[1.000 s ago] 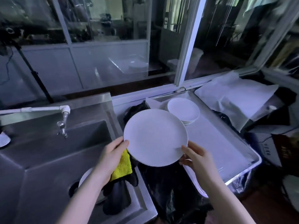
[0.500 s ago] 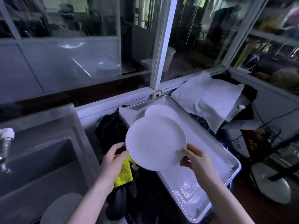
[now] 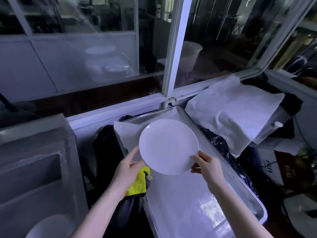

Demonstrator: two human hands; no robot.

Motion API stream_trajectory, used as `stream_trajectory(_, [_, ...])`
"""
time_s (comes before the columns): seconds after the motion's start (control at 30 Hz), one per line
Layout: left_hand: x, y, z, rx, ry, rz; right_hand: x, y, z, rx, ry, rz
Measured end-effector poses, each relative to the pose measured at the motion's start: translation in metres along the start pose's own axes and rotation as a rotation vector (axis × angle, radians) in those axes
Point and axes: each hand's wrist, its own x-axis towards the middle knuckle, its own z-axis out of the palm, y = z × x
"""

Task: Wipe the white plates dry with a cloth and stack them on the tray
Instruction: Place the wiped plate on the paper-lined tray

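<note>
A round white plate [image 3: 169, 146] is held tilted above the far half of the metal tray [image 3: 202, 203]. My right hand [image 3: 206, 166] grips its lower right rim. My left hand [image 3: 127, 166] touches the lower left rim with its fingertips and holds a yellow and dark cloth [image 3: 139, 183] under the palm. The held plate hides the stack of plates on the tray. Another white plate [image 3: 49, 226] lies low in the steel sink [image 3: 34, 169] at the left.
A white mesh liner [image 3: 180, 208] covers the tray floor. Crumpled white paper [image 3: 235, 114] lies over boxes to the right of the tray. A glass window with a white frame [image 3: 173, 48] stands close behind. Black plastic [image 3: 106, 152] fills the gap between sink and tray.
Both hands have carried the plate right and away from me, from beside the sink to over the tray. It now covers the stack of plates. My view has turned to the right.
</note>
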Motion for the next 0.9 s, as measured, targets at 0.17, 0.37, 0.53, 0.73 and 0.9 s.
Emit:
stream_trajectory(0.17, [0.044,-0.004,0.032,0.027,0.034,-0.044,0.062,0.01,-0.004,-0.191,-0.001,-0.027])
stream_trajectory(0.37, [0.079,-0.008,0.051,0.116,0.044,-0.12,0.113,0.024,0.002,-0.395,-0.048,-0.07])
stream_trajectory(0.53, [0.095,-0.017,0.064,0.18,0.105,-0.166,0.135,0.038,0.005,-0.459,-0.084,-0.091])
stream_trajectory(0.73, [0.103,-0.026,0.07,0.212,0.195,-0.136,0.152,0.05,0.014,-0.524,-0.101,-0.185])
stream_trajectory(0.9, [0.105,-0.031,0.073,0.243,0.251,-0.123,0.155,0.059,0.02,-0.54,-0.099,-0.209])
